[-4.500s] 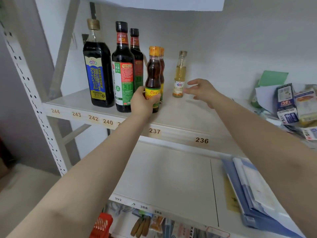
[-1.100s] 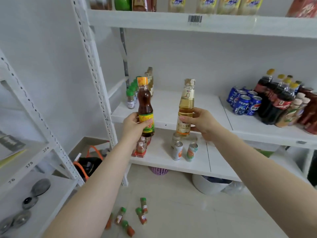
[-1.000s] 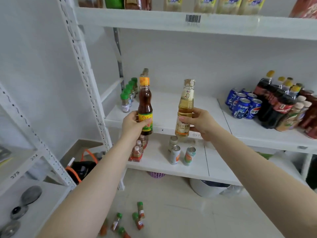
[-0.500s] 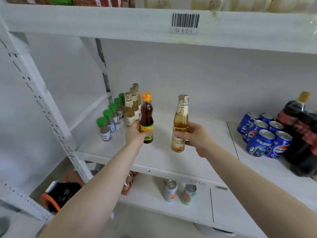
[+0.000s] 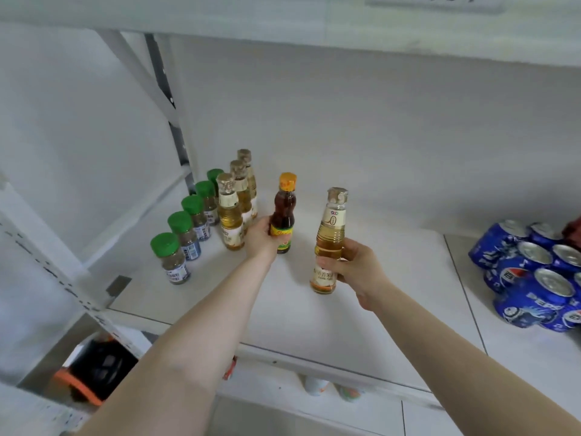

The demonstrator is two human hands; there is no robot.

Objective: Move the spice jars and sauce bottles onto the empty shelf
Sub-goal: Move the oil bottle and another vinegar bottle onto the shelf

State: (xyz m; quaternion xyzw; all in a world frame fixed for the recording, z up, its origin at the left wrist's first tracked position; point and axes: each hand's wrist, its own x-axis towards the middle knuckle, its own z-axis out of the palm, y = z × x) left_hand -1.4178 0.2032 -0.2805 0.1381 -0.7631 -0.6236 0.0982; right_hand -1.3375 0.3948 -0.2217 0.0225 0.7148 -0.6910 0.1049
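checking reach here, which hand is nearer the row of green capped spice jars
Left. The left hand, holding the dark bottle, is just right of that row of spice jars; the right hand, holding the pale bottle, is farther right.

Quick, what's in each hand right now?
Left hand: closed around the dark sauce bottle with the orange cap.
Right hand: closed around the pale yellow bottle.

Only the Pepsi logo on the blue cans (image 5: 515, 276) reads.
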